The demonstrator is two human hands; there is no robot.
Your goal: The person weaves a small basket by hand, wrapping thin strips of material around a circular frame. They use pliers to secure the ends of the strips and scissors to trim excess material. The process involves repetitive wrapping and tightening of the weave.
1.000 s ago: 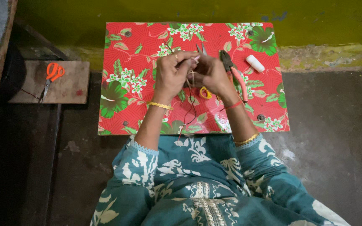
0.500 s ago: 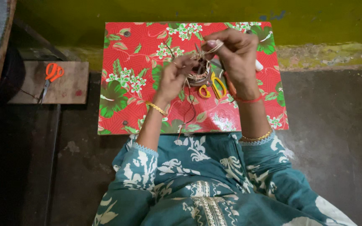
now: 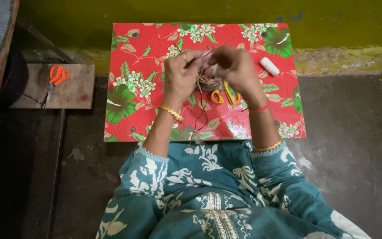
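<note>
My left hand (image 3: 181,76) and my right hand (image 3: 235,67) meet above a low table covered in a red floral cloth (image 3: 147,48). Between the fingertips of both hands I pinch a small bundle of thin thread or wire (image 3: 208,79); dark strands hang from it toward my lap. What exactly the bundle is stays too small to tell. Yellow-handled scissors (image 3: 223,94) lie on the cloth just under my right hand. A white spool (image 3: 269,66) rests to the right of that hand.
Orange-handled scissors (image 3: 55,80) lie on a wooden board (image 3: 74,93) on the floor to the left. A yellow-green wall (image 3: 200,11) runs behind the table. Dark concrete floor (image 3: 350,146) surrounds it. My lap in teal patterned cloth fills the bottom.
My right hand, raised high half a second ago, has come back down level with the left. Both hands are again close together over the bundle.
</note>
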